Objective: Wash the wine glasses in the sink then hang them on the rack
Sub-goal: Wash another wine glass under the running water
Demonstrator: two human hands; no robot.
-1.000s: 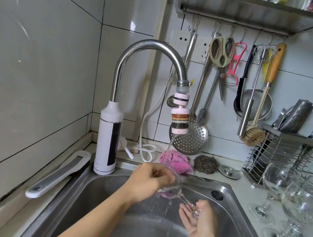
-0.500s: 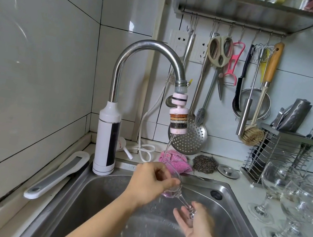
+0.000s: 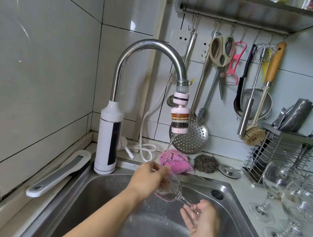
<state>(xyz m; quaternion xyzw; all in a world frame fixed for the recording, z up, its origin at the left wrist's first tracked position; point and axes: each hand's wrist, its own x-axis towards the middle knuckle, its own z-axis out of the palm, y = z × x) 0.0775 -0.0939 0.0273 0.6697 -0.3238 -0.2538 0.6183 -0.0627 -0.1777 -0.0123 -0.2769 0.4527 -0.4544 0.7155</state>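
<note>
A clear wine glass [image 3: 171,189] lies tilted over the steel sink [image 3: 239,208], its rim up-left under a thin stream from the tap [image 3: 153,49]. My left hand [image 3: 148,178] is at the bowl's rim with its fingers inside, rubbing the glass. My right hand [image 3: 201,220] holds the foot and stem from below, thumb over the base. Three more wine glasses [image 3: 276,183] stand upright on the counter at the right. A metal rack shelf [image 3: 249,8] with hooks hangs on the wall above.
Scissors, a skimmer, a whisk and brushes hang from the hooks behind the tap. A pink cloth [image 3: 175,160], a steel scourer [image 3: 205,163] and a wire knife holder [image 3: 279,157] sit behind the sink. A white tool [image 3: 58,174] lies along the left edge.
My left hand has shifted up to the rim of the glass and the bowl shows more. My right hand has opened a little under the foot. The view has moved closer.
</note>
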